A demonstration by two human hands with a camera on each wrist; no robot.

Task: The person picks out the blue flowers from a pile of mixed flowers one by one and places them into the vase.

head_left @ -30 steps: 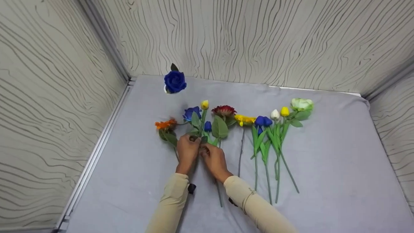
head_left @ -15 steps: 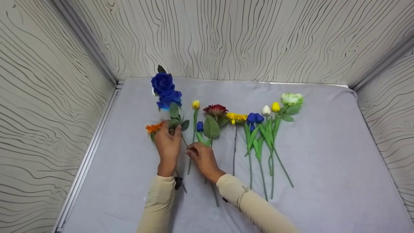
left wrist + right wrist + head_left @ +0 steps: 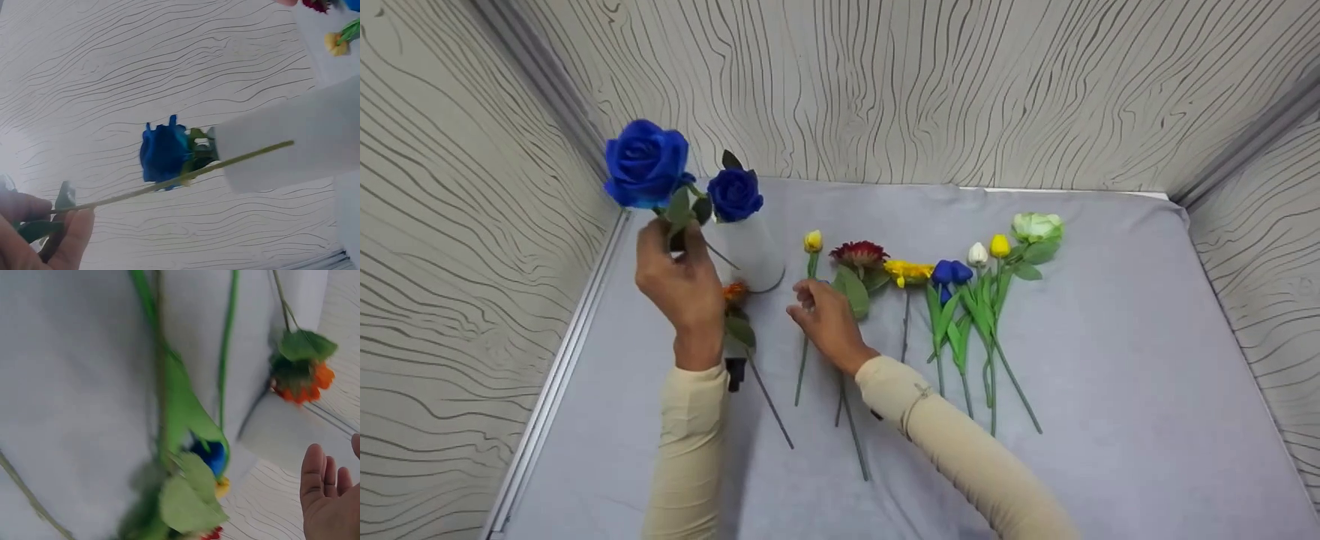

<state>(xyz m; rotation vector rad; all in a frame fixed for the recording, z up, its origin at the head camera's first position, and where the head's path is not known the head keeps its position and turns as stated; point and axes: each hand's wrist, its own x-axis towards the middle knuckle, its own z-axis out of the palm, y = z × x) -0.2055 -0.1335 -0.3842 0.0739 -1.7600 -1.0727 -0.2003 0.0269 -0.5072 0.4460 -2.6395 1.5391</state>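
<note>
My left hand (image 3: 682,281) pinches a blue rose (image 3: 645,161) just below its bloom, at the leaves, raised at the back left. In the left wrist view its bare stem (image 3: 129,196) slants across in front of a second blue rose (image 3: 164,152), which stands in a white vase (image 3: 281,121). My right hand (image 3: 831,322) holds nothing, its fingers loosely bent, between the yellow tulip (image 3: 813,241) and the red flower (image 3: 859,253). It covers most of a blue tulip, whose bloom (image 3: 211,455) shows in the right wrist view.
An orange flower (image 3: 735,292) lies before the vase, partly behind my left wrist. Rightward on the grey cloth (image 3: 1125,360) lie a yellow flower (image 3: 909,271), blue tulips (image 3: 951,271), a white tulip (image 3: 977,253), another yellow tulip (image 3: 999,245) and a pale green flower (image 3: 1037,227). Patterned walls enclose the table.
My left hand has lifted the blue rose from among the lying flowers, up and left beside the vase. My right hand has let go of its stem and shifted slightly forward.
</note>
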